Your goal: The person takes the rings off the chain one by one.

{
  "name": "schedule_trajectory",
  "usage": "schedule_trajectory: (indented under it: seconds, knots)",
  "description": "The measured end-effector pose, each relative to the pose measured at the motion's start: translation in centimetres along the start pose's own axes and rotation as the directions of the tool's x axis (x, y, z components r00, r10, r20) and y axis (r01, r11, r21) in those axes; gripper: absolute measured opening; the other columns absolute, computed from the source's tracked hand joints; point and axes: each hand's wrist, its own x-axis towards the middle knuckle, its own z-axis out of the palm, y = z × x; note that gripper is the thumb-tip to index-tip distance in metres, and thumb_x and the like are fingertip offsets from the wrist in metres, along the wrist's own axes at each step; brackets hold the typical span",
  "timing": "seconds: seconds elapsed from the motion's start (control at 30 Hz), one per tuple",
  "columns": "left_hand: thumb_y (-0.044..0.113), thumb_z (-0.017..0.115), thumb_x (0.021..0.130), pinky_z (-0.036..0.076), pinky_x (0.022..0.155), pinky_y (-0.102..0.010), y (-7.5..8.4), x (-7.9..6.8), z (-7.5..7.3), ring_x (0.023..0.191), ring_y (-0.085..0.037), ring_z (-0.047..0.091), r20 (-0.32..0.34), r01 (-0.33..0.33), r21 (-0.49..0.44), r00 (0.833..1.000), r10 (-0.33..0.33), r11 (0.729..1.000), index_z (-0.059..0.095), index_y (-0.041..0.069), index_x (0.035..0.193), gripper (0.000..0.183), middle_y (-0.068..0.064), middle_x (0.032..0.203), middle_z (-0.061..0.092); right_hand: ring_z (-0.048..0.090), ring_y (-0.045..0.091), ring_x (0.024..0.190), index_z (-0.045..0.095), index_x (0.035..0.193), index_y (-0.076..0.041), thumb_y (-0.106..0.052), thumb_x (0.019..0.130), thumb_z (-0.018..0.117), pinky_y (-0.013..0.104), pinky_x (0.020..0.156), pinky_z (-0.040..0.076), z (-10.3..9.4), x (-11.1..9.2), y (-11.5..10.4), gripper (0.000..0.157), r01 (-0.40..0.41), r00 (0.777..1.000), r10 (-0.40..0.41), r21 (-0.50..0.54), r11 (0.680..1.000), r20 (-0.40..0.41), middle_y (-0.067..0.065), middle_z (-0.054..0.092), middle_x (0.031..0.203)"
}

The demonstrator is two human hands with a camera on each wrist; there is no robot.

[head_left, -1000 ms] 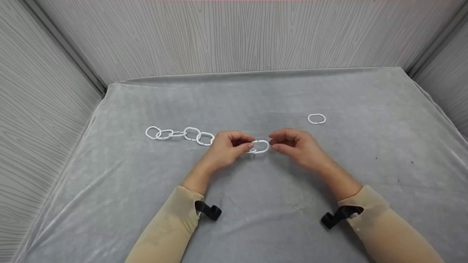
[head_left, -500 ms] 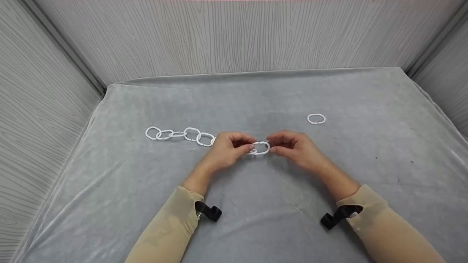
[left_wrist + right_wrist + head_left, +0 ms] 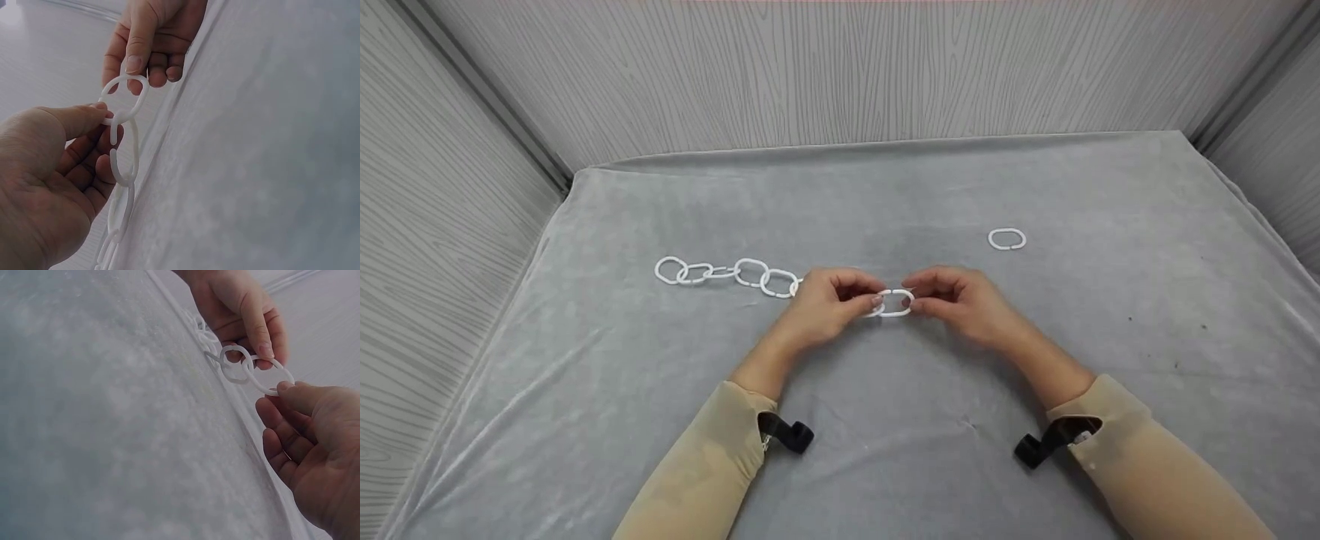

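A chain of white plastic C-shaped links (image 3: 684, 273) runs over the grey cloth to my left hand (image 3: 819, 307). Thumb and fingers of that hand pinch the left end of the chain's last link (image 3: 895, 315), near its gap. My right hand (image 3: 966, 304) pinches the opposite end of this same link. Seen in the left wrist view, the second link (image 3: 135, 143) hangs hooked through the last one, its gap facing the left hand's fingers. The right wrist view also shows the two links (image 3: 232, 381) joined. In the head view the left hand hides part of the chain.
One loose white link (image 3: 1006, 229) lies on the cloth, beyond the right hand. Grey cloth (image 3: 885, 450) covers the table, and pale wood-patterned panels (image 3: 840, 75) stand behind and at both sides. A black strap (image 3: 789, 433) is on each wrist.
My right hand has moved slightly left, from just beside the last link to pinching its right end. The left hand has kept its hold.
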Motion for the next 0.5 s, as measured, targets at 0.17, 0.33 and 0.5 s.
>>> schedule_trajectory:
  seconds: [0.17,0.33,0.5]
  knots:
    - [0.004,0.078,0.094,0.052,0.074,-0.022,0.01,-0.03,-0.13,0.082,-0.009,0.066,0.007,0.002,-0.002,1.000,-0.002,1.000,0.081,0.000,0.107,0.014,-0.006,0.097,0.079,0.073,0.016,0.098,0.073,0.120,0.007,0.000,0.096,0.076,0.026,0.084,0.058,0.07,0.06,-0.11,0.025,0.004,1.000,-0.004,-0.009,1.000,-0.012,0.020,0.076,0.108]
    - [0.004,0.077,0.095,0.053,0.074,-0.022,-0.03,-0.01,-0.20,0.083,-0.009,0.066,0.020,-0.007,0.007,1.000,0.007,1.000,0.081,-0.001,0.108,0.015,-0.005,0.099,0.079,0.072,0.013,0.095,0.075,0.116,0.005,0.000,0.095,0.077,0.025,0.083,0.058,0.12,0.00,-0.14,0.022,0.001,1.000,-0.002,-0.032,0.999,-0.020,0.018,0.076,0.107]
    - [0.005,0.077,0.095,0.052,0.074,-0.023,-0.03,-0.02,-0.28,0.083,-0.009,0.066,0.019,0.003,0.017,1.000,-0.003,1.000,0.081,0.000,0.109,0.015,-0.004,0.099,0.079,0.071,0.012,0.092,0.077,0.114,0.004,0.000,0.094,0.078,0.024,0.081,0.058,0.18,0.02,-0.16,0.020,0.013,0.999,-0.014,-0.043,0.999,-0.036,0.017,0.077,0.106]
